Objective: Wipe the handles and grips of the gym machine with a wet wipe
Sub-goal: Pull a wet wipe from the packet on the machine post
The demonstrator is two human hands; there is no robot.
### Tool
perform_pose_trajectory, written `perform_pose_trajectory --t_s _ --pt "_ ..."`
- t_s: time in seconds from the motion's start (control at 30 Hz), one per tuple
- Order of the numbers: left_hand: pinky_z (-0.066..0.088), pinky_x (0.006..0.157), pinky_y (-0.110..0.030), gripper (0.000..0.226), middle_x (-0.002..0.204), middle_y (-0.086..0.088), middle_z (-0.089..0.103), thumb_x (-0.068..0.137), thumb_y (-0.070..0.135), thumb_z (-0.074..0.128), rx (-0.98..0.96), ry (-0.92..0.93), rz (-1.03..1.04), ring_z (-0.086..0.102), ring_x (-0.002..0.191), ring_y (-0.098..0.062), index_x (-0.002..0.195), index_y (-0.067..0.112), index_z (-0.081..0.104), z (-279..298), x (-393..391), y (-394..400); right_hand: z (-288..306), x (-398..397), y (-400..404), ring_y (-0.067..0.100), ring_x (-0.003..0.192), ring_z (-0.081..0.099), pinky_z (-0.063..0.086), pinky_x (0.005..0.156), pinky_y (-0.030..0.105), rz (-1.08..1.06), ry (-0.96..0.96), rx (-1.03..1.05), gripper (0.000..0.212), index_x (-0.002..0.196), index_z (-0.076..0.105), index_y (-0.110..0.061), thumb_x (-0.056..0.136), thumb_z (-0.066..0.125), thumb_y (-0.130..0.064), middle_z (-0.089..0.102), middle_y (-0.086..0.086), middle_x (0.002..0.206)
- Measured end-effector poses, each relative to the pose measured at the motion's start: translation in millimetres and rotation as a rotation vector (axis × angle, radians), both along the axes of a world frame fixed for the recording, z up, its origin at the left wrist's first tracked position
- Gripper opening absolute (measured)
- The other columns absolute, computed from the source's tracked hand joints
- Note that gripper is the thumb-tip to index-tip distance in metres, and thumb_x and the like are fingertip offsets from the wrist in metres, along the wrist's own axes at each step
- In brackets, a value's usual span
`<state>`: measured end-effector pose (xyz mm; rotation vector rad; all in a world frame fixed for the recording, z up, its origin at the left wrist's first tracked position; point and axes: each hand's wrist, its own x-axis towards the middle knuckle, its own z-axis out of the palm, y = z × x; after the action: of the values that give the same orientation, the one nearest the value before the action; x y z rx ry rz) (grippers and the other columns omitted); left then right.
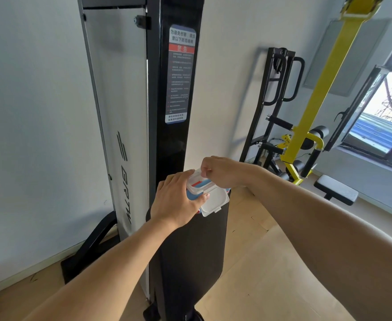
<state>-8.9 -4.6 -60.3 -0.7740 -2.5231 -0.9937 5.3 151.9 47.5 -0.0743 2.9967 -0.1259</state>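
Note:
A pack of wet wipes (198, 185), blue and red with a clear plastic lid flipped open toward me, rests on top of the black pad (190, 251) of the gym machine. My left hand (178, 200) clasps the pack from its left side. My right hand (216, 170) pinches at the pack's opening with its fingertips; whether a wipe is between them is hidden. The machine's tall black column (178, 135) with a warning sticker rises right behind the pack. No handles of this machine are in view.
A white shroud panel (121, 112) stands left of the column, against the wall. At the right stand a black rack with foam grips (280, 122), a yellow frame machine (310, 112) and a small padded bench (336, 189). An open window (380, 117) lies far right.

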Motion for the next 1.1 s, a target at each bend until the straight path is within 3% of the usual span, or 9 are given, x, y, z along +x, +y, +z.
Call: perform_pose_trajectory --t_s 0.1,0.3,0.47,0.6,0.73,0.83,0.9,1.0,1.1 --pt "0.042 0.111 -0.037 0.062 0.137 0.010 0.058 0.083 0.066 0.059 -0.007 0.001 0.000 0.053 0.127 -0.014 0.135 0.034 0.048 -1 -1 0 4 2 1 0.016 0.100 0.052 0.043 0.088 0.025 -0.039 0.005 -0.085 0.024 0.123 0.055 -0.013 0.108 0.039 -0.022 0.059 0.000 0.118" --pt "0.046 0.107 -0.036 0.061 0.134 0.011 0.059 0.083 0.068 0.055 -0.004 0.002 -0.008 0.056 0.123 -0.015 0.134 0.035 0.047 -3 -3 -1 11 -1 5 0.021 0.110 0.058 0.049 0.104 0.038 -0.184 0.056 -0.351 0.021 0.113 0.058 -0.015 0.107 0.041 -0.025 0.064 -0.001 0.124" --pt "0.046 0.108 -0.037 0.060 0.134 0.010 0.059 0.083 0.068 0.055 0.005 0.003 -0.007 0.056 0.122 -0.015 0.133 0.035 0.048 -4 -3 -1 6 -2 4 0.023 0.109 0.060 0.051 0.102 0.040 -0.207 0.104 -0.420 0.024 0.116 0.058 -0.013 0.108 0.040 -0.028 0.064 0.001 0.123" --pt "0.046 0.107 -0.037 0.059 0.132 0.010 0.060 0.083 0.068 0.055 0.016 0.004 -0.011 0.057 0.120 -0.015 0.132 0.036 0.049 -5 -4 -1 0 -1 5 0.025 0.109 0.061 0.053 0.097 0.040 -0.262 0.234 -0.522 0.016 0.110 0.052 -0.016 0.108 0.039 -0.026 0.063 0.005 0.125" --pt "0.047 0.106 -0.037 0.058 0.132 0.010 0.060 0.083 0.068 0.055 0.003 0.011 -0.008 0.057 0.120 -0.015 0.131 0.035 0.049 -5 -3 -1 -9 1 12 0.022 0.100 0.064 0.055 0.091 0.043 -0.164 0.303 -0.432 0.010 0.111 0.053 -0.026 0.105 0.044 -0.024 0.065 -0.007 0.117" --pt "0.048 0.105 -0.039 0.060 0.132 0.010 0.061 0.083 0.069 0.054 0.004 0.007 -0.003 0.057 0.121 -0.015 0.131 0.033 0.050 -5 -3 0 -2 6 9 0.013 0.107 0.062 0.055 0.094 0.038 -0.050 0.224 -0.248 0.032 0.119 0.060 -0.041 0.102 0.037 -0.025 0.065 -0.018 0.121" --pt "0.047 0.106 -0.040 0.061 0.133 0.009 0.060 0.083 0.067 0.056 0.009 0.001 0.000 0.056 0.122 -0.014 0.132 0.033 0.050 -4 -3 0 4 10 6 0.011 0.109 0.059 0.053 0.094 0.038 0.011 0.215 -0.089 0.032 0.115 0.066 -0.040 0.101 0.037 -0.036 0.065 -0.018 0.123" --pt "0.046 0.107 -0.039 0.059 0.135 0.010 0.060 0.083 0.066 0.059 0.004 0.018 -0.012 0.056 0.124 -0.014 0.133 0.036 0.050 -4 -3 0 9 10 7 0.011 0.106 0.059 0.052 0.090 0.036 0.091 0.289 0.109 0.021 0.113 0.067 -0.036 0.098 0.056 -0.044 0.067 -0.017 0.119" --pt "0.046 0.107 -0.042 0.060 0.136 0.011 0.059 0.084 0.067 0.055 -0.009 0.023 -0.030 0.055 0.125 -0.015 0.136 0.040 0.048 -3 -3 0 12 10 7 0.011 0.100 0.058 0.051 0.088 0.036 0.114 0.285 0.102 0.014 0.104 0.066 -0.033 0.094 0.064 -0.043 0.069 -0.016 0.111"
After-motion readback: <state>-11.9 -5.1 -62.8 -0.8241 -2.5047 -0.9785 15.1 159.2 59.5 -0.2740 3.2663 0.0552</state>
